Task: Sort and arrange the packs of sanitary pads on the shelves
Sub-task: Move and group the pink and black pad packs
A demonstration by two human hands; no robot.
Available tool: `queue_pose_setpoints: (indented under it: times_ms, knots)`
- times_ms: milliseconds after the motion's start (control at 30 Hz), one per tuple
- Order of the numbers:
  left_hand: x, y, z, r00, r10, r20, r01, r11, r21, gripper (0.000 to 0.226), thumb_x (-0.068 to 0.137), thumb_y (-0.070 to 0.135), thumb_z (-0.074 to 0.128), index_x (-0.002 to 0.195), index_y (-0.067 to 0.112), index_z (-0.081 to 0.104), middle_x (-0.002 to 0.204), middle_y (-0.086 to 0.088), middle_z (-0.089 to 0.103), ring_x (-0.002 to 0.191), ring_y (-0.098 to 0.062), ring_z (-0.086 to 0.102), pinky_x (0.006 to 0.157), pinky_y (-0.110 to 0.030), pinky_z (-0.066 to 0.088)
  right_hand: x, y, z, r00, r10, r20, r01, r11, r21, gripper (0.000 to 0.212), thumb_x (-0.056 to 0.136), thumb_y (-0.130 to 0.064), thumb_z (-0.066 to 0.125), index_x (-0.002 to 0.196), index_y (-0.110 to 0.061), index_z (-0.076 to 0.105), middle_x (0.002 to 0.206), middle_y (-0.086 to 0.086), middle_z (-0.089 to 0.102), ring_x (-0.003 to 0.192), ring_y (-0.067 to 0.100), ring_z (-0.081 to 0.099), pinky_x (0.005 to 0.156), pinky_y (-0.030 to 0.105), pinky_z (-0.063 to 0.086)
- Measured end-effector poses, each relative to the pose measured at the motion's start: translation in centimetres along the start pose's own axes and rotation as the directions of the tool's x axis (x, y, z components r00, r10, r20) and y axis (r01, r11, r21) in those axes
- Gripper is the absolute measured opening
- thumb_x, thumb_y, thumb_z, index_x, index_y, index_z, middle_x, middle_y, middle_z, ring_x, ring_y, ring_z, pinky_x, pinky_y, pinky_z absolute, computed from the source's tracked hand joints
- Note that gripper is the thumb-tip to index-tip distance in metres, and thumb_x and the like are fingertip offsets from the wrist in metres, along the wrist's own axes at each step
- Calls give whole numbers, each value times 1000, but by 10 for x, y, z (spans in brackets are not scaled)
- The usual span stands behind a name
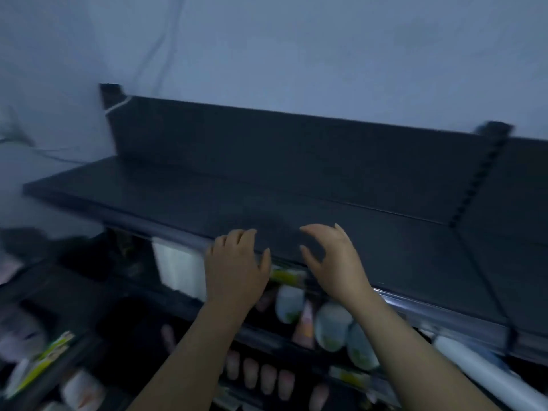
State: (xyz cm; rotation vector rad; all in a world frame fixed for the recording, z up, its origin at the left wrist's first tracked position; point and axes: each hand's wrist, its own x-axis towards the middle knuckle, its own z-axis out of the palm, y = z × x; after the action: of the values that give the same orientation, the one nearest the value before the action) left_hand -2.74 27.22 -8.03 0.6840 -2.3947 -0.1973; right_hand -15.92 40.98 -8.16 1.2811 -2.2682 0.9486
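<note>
Head view is dim and blurred by motion. At the far left, low down, lie flat white packs with a green-yellow stripe [44,360]. Just below them is a white pack with pink print [83,390].

More to the right, a plain white rectangular pack [181,268] stands upright under the front edge of the wide dark top shelf [326,188]. The left hand [237,268] is just beside this pack. Its fingers are loosely bent over the front edge of the shelf, the thumb is spread to the right, and it holds nothing. Whether the fingertips really touch the board I cannot tell, because of the blur.

Between the two hands, right under the edge, a small green-yellow pack [286,275] shows. The right hand [335,259] is near the left one but apart from it, over the front part of the top shelf. Its fingers are curved like a claw and the thumb points left; this hand also grips no object.

Below the right wrist is a row of rounded white packs with green marks [329,324]. Lower still is a row of pink rounded packs [267,378]. Farther right lies a long white roll-shaped pack [480,372]. At the far right a dark slotted upright post [480,179] rises from the top shelf, in front of the pale wall [296,54].
</note>
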Motion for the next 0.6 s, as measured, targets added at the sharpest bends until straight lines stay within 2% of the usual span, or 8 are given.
queue_pose_setpoints:
  times_ms: [167, 300, 433, 500, 600]
  knots:
    - [-15, 145, 40, 986, 157, 47, -149, 980, -134, 43, 88, 40, 64, 120, 13, 65, 114, -8, 67, 100, -31, 62, 85, -44, 48, -67, 92, -110, 987, 143, -77, -151, 983, -109, 29, 91, -21, 63, 120, -19, 63, 121, -7, 64, 115, 13, 56, 116, 42, 27]
    - [-36, 252, 68, 956, 286, 71, -258, 928, -269, 39, 85, 39, 62, 112, 12, 68, 106, -7, 69, 91, -32, 64, 79, -43, 49, -127, 152, -190, 957, 249, -150, -275, 944, -185, 29, 91, -20, 64, 119, -18, 64, 118, -6, 65, 112, 13, 58, 114, 41, 30]
    - [-59, 345, 89, 908, 417, 26, -373, 838, -397, 40, 83, 39, 54, 104, 10, 71, 99, -6, 70, 84, -31, 65, 73, -40, 49, -187, 195, -265, 909, 344, -237, -401, 875, -270, 30, 91, -22, 62, 120, -17, 63, 119, -5, 65, 114, 14, 57, 114, 43, 30]
    - [-69, 389, 94, 892, 451, 36, -388, 803, -452, 41, 87, 40, 53, 112, 12, 69, 108, -3, 69, 95, -30, 63, 83, -41, 46, -215, 213, -300, 874, 393, -287, -471, 832, -294, 30, 91, -22, 62, 121, -17, 64, 119, -4, 65, 114, 15, 58, 112, 45, 32]
    - [-83, 455, 97, 840, 527, 131, -411, 775, -479, 46, 95, 45, 48, 134, 22, 54, 134, 5, 55, 123, -22, 48, 104, -36, 31, -254, 235, -350, 822, 439, -363, -555, 761, -335, 33, 89, -26, 59, 119, -15, 64, 118, -1, 66, 113, 19, 59, 107, 48, 37]
